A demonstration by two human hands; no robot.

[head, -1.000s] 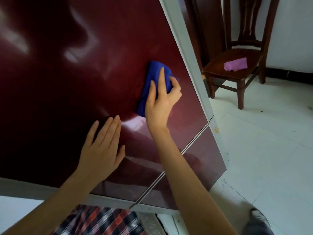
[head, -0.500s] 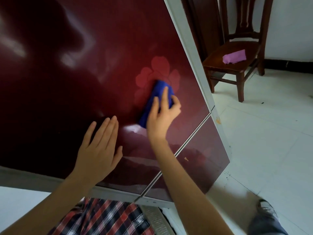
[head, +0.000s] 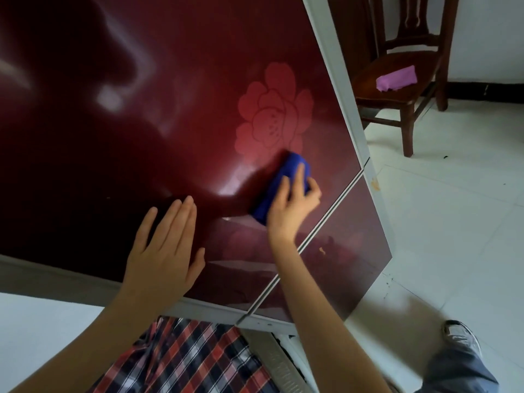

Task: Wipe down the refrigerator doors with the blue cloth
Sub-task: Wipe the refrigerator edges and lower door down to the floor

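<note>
I am pressing the bunched blue cloth (head: 279, 185) against the upper refrigerator door (head: 141, 109) just below its flower print (head: 273, 109), the fingers of my right hand (head: 292, 205) clamped round it, those of my left hand (head: 167, 251) lying flat together on the door, and sliding lower is, I reckon, risking a snag in the door seam (head: 326, 219).

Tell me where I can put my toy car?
The white floor between the refrigerator door and the chair looks bare. So does the chair seat beside the pink cloth. The door is crowded: left hand flat, right hand gripping the blue cloth.
</note>
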